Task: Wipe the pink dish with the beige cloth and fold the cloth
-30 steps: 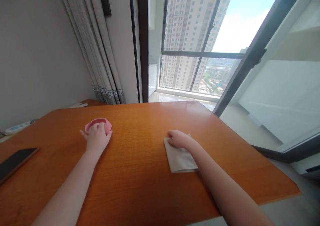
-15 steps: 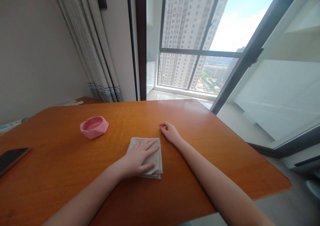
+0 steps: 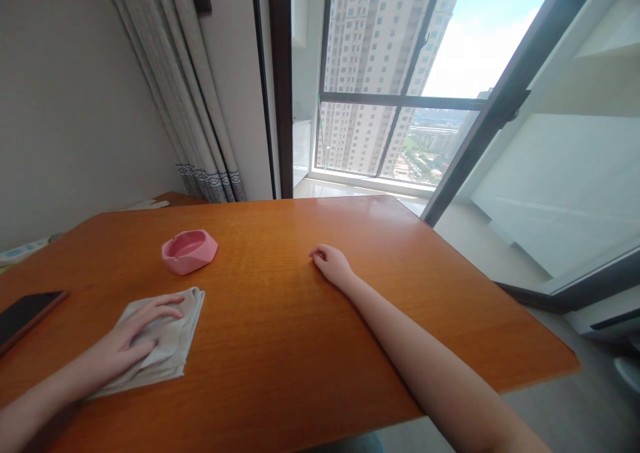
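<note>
Lower L of frame, cloth lies directly under L hand, fingers apart. R hand, mid-frame, is farther, curled; can't tell if closed.

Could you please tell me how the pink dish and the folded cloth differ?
The pink dish is angular and hollow, while the folded cloth is flat and layered. The dish is pink, the cloth pale grey. The left hand rests on the cloth, while the dish stands untouched. Both sit on the wooden table.
</note>
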Demonstrator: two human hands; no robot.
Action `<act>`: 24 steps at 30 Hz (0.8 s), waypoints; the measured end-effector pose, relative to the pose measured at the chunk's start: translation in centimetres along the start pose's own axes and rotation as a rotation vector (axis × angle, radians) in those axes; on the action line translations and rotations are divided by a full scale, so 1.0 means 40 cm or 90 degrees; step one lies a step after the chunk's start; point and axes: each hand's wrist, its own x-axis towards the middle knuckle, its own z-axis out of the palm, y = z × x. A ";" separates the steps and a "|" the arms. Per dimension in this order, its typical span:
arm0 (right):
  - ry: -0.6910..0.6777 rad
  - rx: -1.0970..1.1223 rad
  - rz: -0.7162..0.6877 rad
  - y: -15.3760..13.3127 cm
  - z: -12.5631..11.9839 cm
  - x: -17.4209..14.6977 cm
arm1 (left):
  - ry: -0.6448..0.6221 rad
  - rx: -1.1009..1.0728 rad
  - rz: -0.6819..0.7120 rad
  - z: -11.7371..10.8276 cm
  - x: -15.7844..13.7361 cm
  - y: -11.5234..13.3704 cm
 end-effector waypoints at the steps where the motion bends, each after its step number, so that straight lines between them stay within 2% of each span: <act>1: 0.006 -0.014 0.001 -0.003 0.004 -0.001 | -0.028 -0.029 -0.016 -0.001 0.003 -0.018; 3: 0.016 -0.037 0.010 -0.014 0.015 0.000 | -0.080 -0.074 -0.042 -0.006 0.030 -0.019; 5: 0.034 -0.087 0.031 -0.031 0.031 0.006 | -0.107 -0.084 -0.055 -0.013 0.080 0.030; 8: 0.053 -0.221 0.050 -0.063 0.063 0.022 | -0.072 -0.071 -0.097 -0.006 0.184 0.172; 9: 0.049 -0.257 0.040 -0.072 0.072 0.027 | -0.091 -0.070 -0.093 0.006 0.223 0.225; 11: 0.028 -0.281 0.000 -0.082 0.081 0.035 | -0.142 -0.071 -0.083 0.045 0.301 0.319; 13: 0.010 -0.272 -0.037 -0.084 0.080 0.037 | -0.186 -0.077 -0.066 0.098 0.371 0.387; 14: 0.005 -0.267 -0.049 -0.082 0.077 0.037 | -0.169 -0.055 -0.068 0.126 0.400 0.409; 17: -0.009 -0.254 -0.090 -0.077 0.069 0.035 | -0.069 -0.007 -0.072 0.195 0.454 0.444; 19: -0.021 -0.244 -0.118 -0.075 0.070 0.036 | -0.037 -0.001 -0.061 0.221 0.463 0.449; 24: -0.036 -0.223 -0.146 -0.077 0.080 0.038 | -0.003 -0.034 0.014 0.227 0.448 0.433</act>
